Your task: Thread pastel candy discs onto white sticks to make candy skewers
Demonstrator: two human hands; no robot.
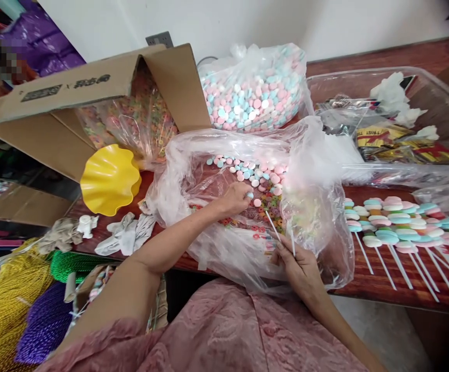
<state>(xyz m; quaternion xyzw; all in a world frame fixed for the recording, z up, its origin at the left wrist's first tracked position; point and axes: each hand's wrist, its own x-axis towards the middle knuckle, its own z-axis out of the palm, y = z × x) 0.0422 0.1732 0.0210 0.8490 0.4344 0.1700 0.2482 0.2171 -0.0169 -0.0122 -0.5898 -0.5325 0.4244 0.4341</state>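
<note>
My left hand (236,199) is closed in a pinch over the open plastic bag, with a pale blue candy (249,196) at its fingertips. My right hand (297,262) grips thin white lollipop sticks (273,226) near the bag's front right side. At least two sticks jut up from its fingers. Inside the clear plastic bag (170,160) lie loose pink, white and blue candies (255,175). Small colourful ring candies (273,206) are spread beside them, close to both hands.
Finished candy skewers (398,227) lie on the dark red table at right. Behind stand a full bag of pastel candies (255,88) and a clear bin (387,168) of wrappers. A yellow wavy bowl (110,181) and a cardboard box (73,85) are at left.
</note>
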